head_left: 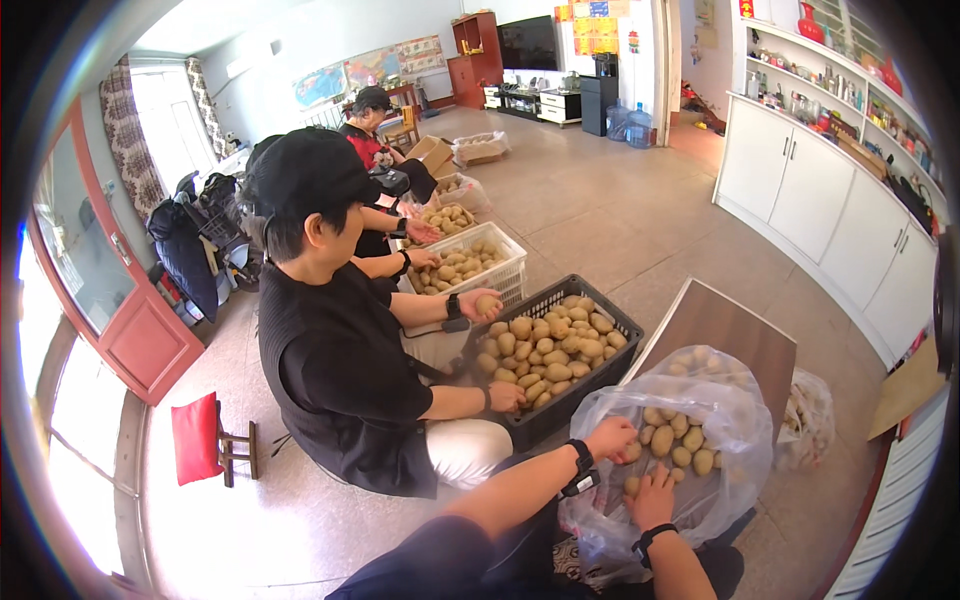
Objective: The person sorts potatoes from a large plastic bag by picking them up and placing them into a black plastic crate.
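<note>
Two hands are working inside one clear plastic bag (745, 425) of potatoes (680, 436).
The left hand (608, 438) is curling at one potato (633, 453), the right hand (655, 497) is touching others (I can't tell if either is gripping); one black crate (548, 422) is sitting nearby, one white crate (512, 275) beyond.

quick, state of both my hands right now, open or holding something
Left hand: fingers curled at a potato; firm grip can't be told.
Right hand: open, fingers spread, among potatoes in the plastic bag.
</note>
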{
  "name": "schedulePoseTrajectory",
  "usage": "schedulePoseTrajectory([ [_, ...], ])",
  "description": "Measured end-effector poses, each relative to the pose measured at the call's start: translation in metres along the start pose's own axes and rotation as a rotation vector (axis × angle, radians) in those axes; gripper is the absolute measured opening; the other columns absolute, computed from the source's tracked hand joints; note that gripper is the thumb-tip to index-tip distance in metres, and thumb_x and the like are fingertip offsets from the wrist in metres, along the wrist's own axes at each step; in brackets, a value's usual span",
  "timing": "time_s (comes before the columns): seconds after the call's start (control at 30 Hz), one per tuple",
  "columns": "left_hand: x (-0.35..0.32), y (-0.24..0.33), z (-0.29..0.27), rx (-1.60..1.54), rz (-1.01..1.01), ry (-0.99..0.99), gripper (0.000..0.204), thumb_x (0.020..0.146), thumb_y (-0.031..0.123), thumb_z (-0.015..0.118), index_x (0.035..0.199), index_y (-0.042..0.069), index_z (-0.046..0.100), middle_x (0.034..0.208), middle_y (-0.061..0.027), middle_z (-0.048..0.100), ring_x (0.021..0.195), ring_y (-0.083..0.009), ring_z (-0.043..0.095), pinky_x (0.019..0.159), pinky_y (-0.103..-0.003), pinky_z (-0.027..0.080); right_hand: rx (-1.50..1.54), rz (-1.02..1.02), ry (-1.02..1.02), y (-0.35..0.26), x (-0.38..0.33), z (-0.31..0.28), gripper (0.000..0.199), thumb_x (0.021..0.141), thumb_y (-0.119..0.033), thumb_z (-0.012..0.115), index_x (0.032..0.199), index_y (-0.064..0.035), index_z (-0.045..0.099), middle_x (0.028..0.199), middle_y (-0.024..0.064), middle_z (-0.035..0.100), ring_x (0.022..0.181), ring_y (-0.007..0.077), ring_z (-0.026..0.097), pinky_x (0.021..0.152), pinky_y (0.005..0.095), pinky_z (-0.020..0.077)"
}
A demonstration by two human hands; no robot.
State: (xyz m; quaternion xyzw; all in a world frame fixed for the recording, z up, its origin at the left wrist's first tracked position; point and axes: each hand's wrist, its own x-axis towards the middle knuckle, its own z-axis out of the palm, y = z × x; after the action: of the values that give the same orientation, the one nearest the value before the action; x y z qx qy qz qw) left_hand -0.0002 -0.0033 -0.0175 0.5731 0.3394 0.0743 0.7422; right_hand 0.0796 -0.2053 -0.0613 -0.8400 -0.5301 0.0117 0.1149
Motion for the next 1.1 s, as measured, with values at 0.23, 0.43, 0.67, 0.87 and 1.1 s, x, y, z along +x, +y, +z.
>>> schedulePoseTrajectory([
  [0.23,-0.016,0.009,-0.014,-0.113,0.001,0.035,0.029,0.089,0.023,0.056,0.11,0.002,0.057,0.099,-0.009,0.06,0.067,-0.0224,0.068,0.055,-0.032,0.056,0.041,0.03,-0.035,-0.002,-0.02,-0.002,0.054,0.065,-0.029,0.084,0.105,-0.0015,0.059,0.144,0.0183,0.035,0.127,0.0441,0.038,0.101,0.0485,0.0403],
  [0.43,-0.008,0.002,-0.015,0.041,0.002,0.048,0.03,0.089,0.024,0.056,0.109,0.003,0.057,0.096,-0.0087,0.061,0.066,-0.0222,0.068,0.054,-0.034,0.056,0.012,-0.069,-0.004,0.002,-0.02,-0.024,0.054,0.066,-0.018,0.079,0.111,0.0017,0.057,0.14,0.0178,0.04,0.133,0.043,0.033,0.107,0.0529,0.0323],
  [0.67,-0.014,0.009,-0.011,0.056,-0.014,-0.005,0.034,0.09,0.03,0.06,0.11,0.002,0.056,0.094,-0.0095,0.061,0.066,-0.0228,0.067,0.051,-0.035,0.055,0.246,0.101,0.11,-0.002,-0.004,-0.045,0.049,0.073,-0.014,0.075,0.115,-0.0028,0.053,0.109,0.0165,0.058,0.105,0.0362,0.058,0.09,0.0487,0.0458],
  [0.87,-0.023,0.011,0.002,0.079,-0.1,-0.153,0.046,0.091,0.044,0.06,0.111,0.003,0.055,0.096,-0.0107,0.061,0.067,-0.0231,0.067,0.052,-0.035,0.055,1.214,0.412,-0.094,-0.023,0.022,-0.04,0.042,0.089,-0.028,0.066,0.117,-0.0014,0.05,0.084,0.0099,0.059,0.06,0.0175,0.057,0.052,0.0315,0.0464],
  [1.1,-0.027,0.014,0.003,0.053,-0.117,-0.307,0.042,0.094,0.045,0.058,0.109,0.006,0.056,0.093,-0.01,0.065,0.066,-0.0228,0.067,0.052,-0.034,0.053,1.122,0.377,-0.124,-0.033,0.036,-0.041,0.042,0.098,-0.043,0.052,0.097,-0.0008,0.057,0.067,0.0049,0.055,0.046,0.0131,0.05,0.042,0.027,0.0399],
])
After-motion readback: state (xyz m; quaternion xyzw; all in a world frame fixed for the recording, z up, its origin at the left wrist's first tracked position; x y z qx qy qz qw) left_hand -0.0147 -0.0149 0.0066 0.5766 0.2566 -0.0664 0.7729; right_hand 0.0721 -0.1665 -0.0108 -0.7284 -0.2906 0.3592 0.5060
